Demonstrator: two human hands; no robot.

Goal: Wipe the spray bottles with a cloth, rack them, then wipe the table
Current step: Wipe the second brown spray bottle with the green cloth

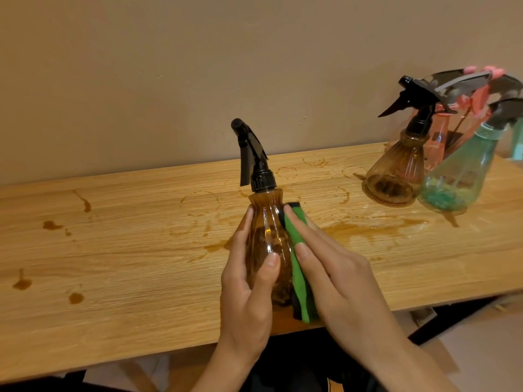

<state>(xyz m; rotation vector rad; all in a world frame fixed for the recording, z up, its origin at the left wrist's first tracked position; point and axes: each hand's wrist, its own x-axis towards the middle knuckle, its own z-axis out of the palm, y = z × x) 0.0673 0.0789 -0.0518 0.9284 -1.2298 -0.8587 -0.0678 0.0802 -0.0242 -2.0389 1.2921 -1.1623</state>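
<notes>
Head view: one amber spray bottle (266, 230) stands upright, long axis vertical, near the tabletop's (127, 264) front edge, between both hands. The left hand (249, 292) grips its body. The right hand (339, 278), fingers straight, presses the single green cloth (298, 278) against its right side. Three more bottles, amber (396, 171), pink (437, 142) and teal (458, 179), lean at the far right corner.

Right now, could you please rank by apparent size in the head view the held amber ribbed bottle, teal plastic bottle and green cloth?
1. Held amber ribbed bottle, though nearer.
2. Teal plastic bottle.
3. Green cloth, partly covered.
</notes>
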